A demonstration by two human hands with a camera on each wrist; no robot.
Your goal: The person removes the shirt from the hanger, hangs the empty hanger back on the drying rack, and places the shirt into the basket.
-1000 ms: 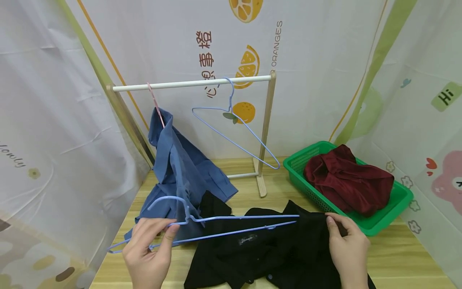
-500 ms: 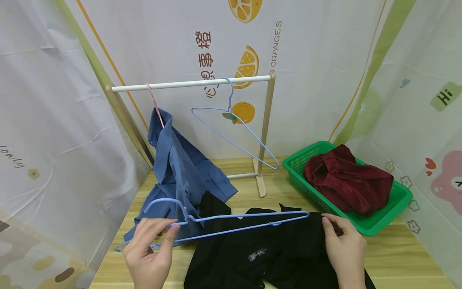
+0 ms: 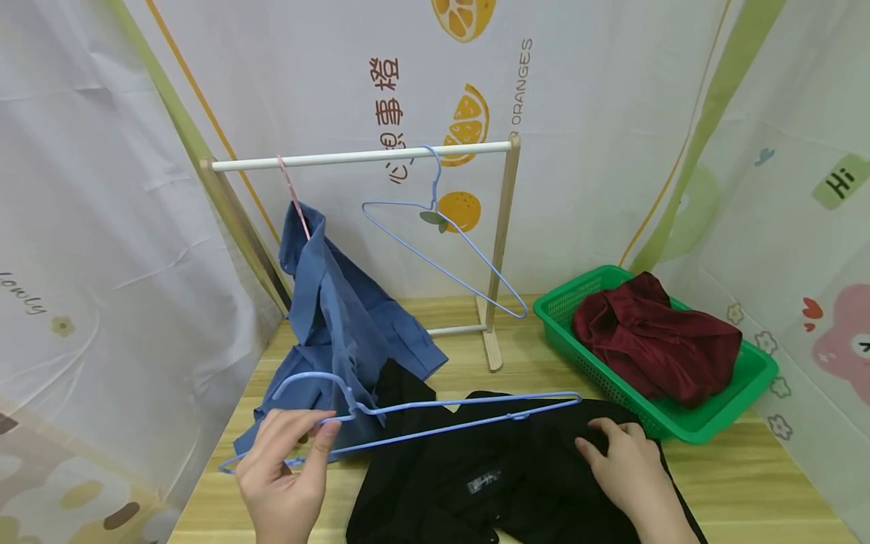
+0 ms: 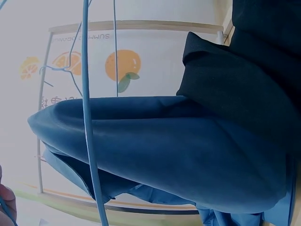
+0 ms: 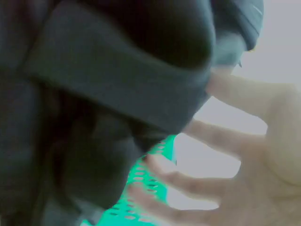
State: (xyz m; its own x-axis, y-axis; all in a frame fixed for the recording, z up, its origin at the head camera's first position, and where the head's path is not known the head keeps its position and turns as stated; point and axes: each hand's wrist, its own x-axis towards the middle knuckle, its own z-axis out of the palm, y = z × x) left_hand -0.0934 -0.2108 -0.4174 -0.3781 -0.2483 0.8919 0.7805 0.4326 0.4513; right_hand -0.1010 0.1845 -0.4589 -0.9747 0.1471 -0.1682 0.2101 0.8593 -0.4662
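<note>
Blue hanger (image 3: 435,404) in left hand (image 3: 285,468), black shirt (image 3: 526,468) beneath right hand (image 3: 627,462)

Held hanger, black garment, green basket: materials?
Held hanger: satin blue, probably plastic-coated wire, given its slim, even bends; the coating hides the core, if any.
Black garment: fairly matte, likely woven cloth, from its soft folds.
Green basket: probably molded plastic, slight sheen, perforated walls.

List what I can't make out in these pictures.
Left wrist view: most of the left hand, cut off by the left edge.
Right wrist view: whether the right hand touches the black fabric shirt, fingertips blurred.
Head view: lettering on the shirt's small rectangular label, too small.
Head view: part of the green plastic basket, hidden by the crumpled dark-red cloth.
</note>
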